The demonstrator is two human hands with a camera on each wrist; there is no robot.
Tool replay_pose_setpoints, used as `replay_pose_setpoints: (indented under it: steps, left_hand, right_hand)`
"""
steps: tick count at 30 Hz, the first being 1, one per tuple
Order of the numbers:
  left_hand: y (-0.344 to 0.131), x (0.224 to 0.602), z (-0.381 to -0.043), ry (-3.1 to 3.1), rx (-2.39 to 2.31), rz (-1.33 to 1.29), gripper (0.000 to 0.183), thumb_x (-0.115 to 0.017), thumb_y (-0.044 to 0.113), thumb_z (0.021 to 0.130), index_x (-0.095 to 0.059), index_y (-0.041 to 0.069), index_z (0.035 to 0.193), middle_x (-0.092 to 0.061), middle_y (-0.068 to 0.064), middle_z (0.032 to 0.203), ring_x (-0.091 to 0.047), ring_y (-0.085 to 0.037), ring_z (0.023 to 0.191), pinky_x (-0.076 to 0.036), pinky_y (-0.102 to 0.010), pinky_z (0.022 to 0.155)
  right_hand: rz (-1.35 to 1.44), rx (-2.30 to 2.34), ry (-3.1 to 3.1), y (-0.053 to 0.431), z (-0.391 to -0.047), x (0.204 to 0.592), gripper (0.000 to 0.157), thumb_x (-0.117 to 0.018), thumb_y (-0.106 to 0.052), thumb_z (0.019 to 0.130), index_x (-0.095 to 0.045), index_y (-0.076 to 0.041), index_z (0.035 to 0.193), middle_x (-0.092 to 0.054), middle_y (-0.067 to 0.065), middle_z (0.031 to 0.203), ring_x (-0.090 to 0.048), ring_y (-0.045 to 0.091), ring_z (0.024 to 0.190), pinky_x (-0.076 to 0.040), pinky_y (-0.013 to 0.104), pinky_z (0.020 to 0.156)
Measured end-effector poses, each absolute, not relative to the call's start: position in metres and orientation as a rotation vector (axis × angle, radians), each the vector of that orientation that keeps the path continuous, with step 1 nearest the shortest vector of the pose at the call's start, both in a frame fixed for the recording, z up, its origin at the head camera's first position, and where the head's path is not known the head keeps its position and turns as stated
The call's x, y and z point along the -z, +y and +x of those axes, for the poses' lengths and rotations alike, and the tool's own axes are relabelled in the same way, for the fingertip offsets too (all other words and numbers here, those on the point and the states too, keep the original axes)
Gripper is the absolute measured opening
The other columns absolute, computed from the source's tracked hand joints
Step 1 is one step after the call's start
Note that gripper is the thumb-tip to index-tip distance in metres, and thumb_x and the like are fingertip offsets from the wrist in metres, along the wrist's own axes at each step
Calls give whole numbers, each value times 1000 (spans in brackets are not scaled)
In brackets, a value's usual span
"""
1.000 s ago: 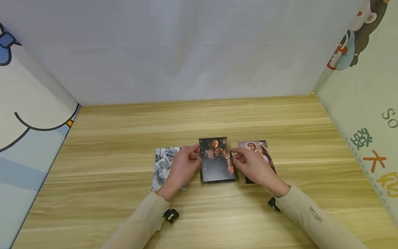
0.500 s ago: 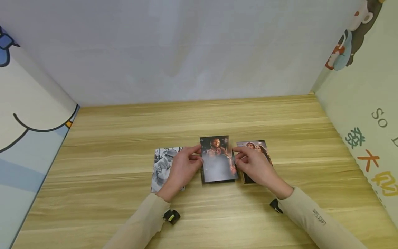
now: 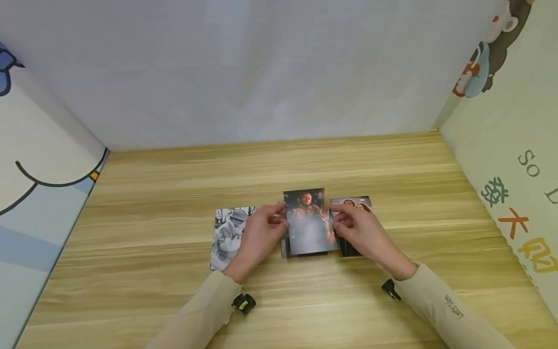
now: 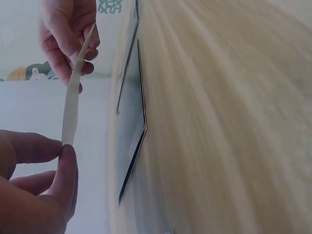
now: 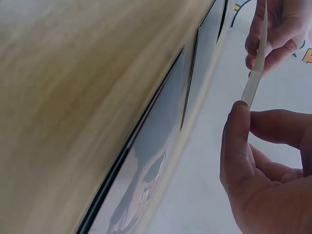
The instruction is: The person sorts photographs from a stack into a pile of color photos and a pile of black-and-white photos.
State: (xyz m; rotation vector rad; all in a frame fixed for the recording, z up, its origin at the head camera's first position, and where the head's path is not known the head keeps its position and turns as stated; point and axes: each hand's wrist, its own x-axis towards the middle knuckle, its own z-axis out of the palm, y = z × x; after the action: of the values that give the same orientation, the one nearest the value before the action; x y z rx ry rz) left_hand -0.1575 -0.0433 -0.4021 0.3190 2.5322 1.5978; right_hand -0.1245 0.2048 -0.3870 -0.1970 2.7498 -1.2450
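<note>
Both hands hold a dark photo card (image 3: 310,225) picturing two people. My left hand (image 3: 259,235) pinches its left edge between thumb and fingertips, and my right hand (image 3: 364,232) pinches the right edge. Seen edge-on in the left wrist view, the card (image 4: 72,107) is slightly bowed and raised off the table. Under it lies another card or small stack (image 4: 130,117), mostly hidden in the head view. A black-and-white photo card (image 3: 226,235) lies left of it, partly behind my left hand. On the right, a stack of colour photo cards (image 3: 350,248) is partly covered by my right hand.
The wood-grain table (image 3: 174,174) meets a pale back wall (image 3: 270,87). Printed side panels stand at the left (image 3: 52,140) and right (image 3: 501,145). Small black devices (image 3: 244,304) sit at both wrists.
Both hands and the held card have shifted slightly right and away from the body. More of the card beneath shows along the left side. The outer cards stay in place on the table.
</note>
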Motion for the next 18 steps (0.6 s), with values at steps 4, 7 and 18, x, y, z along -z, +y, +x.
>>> replay_pose_setpoints:
  steps: [4, 7, 18]
  left_hand:
    - [-39, 401, -158, 2544, -1576, 335, 49, -67, -1, 88, -65, -2, 137, -68, -15, 116, -73, -27, 100, -61, -29, 81]
    - [-36, 401, -159, 2540, -1583, 352, 49, -66, -2, 88, -65, -3, 137, -68, -15, 117, -73, -27, 101, -61, -29, 82]
    - [-21, 401, -157, 2511, -1612, 386, 48, -68, -4, 88, -64, -5, 137, -68, -17, 116, -73, -29, 100, -60, -24, 81]
  right_hand:
    - [-190, 1256, 2748, 210, -123, 385, 41, -61, -1, 99, -61, 5, 139, -71, 13, 107, -72, 27, 93, -59, 42, 77]
    - [-178, 1266, 2748, 213, -122, 383, 41, -61, 0, 99, -60, 5, 139, -71, 14, 107, -72, 28, 93, -59, 40, 75]
    - [-134, 1283, 2752, 225, -117, 380, 41, -61, 1, 98, -59, 8, 139, -71, 17, 110, -72, 32, 96, -59, 40, 78]
